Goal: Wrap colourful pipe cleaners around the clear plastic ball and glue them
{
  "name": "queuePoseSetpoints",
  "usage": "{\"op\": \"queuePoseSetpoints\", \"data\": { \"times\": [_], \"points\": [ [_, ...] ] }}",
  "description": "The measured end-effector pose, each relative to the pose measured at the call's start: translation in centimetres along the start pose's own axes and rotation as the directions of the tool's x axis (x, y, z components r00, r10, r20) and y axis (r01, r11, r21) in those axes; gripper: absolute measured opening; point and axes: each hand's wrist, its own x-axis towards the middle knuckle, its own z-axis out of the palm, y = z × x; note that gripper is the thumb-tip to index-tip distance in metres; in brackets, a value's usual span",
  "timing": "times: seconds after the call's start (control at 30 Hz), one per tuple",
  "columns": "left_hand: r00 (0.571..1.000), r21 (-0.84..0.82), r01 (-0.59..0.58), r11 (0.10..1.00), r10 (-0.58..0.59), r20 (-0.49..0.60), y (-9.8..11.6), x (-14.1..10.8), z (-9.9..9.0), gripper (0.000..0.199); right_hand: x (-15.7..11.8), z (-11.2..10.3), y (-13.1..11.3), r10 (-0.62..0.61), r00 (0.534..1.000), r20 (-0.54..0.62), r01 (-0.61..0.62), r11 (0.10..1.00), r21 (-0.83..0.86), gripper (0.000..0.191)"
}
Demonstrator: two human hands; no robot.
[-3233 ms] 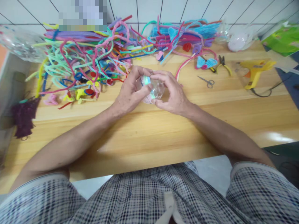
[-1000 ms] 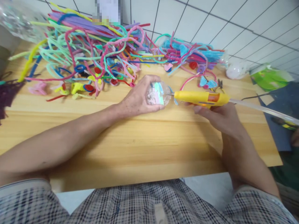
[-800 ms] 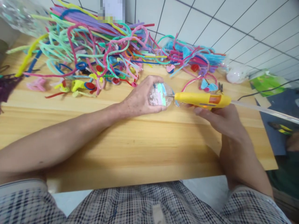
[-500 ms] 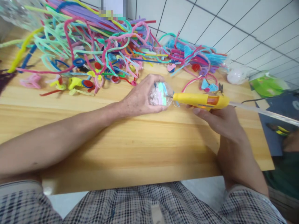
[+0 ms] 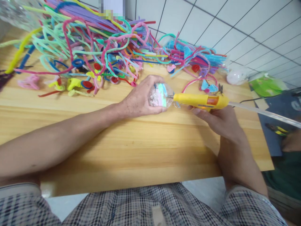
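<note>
My left hand [image 5: 141, 99] is wrapped round a clear round ball [image 5: 161, 95] with shiny, pastel-coloured strips in it or on it. From the right, my right hand [image 5: 217, 121] grips a yellow glue gun [image 5: 199, 99], its fingers partly hidden beneath the body. The metal nozzle points left and reaches the ball's right side; whether it touches cannot be made out. A long translucent glue stick [image 5: 263, 113] runs out of the gun's back end. Below the nozzle hangs a small ring.
Tangled coloured pipe cleaners [image 5: 77, 40] cover the back of the wooden table [image 5: 131, 157]. Another clear ball [image 5: 236, 76] and a green packet [image 5: 266, 86] stand at the back right. Pliers [image 5: 276, 129] and part of another person are at the far right.
The whole view has shifted very slightly. My hands, the ball and the glue gun keep nearly the same positions relative to one another.
</note>
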Motion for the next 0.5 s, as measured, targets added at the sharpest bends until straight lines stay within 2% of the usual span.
{"op": "queuePoseSetpoints", "data": {
  "times": [0.23, 0.5],
  "points": [
    [1.0, 0.012, -0.017, 1.0, 0.017, 0.018, 0.05, 0.0, -0.33, 0.092, -0.14, 0.14, 0.03, 0.059, 0.998, -0.01, -0.059, 0.998, 0.005, 0.007],
    [1.0, 0.011, -0.009, 1.0, 0.009, 0.013, -0.04, -0.04, -0.01, 0.091, -0.19, 0.27, 0.1, 0.043, 0.999, -0.017, -0.043, 0.999, -0.001, 0.005]
  ]
}}
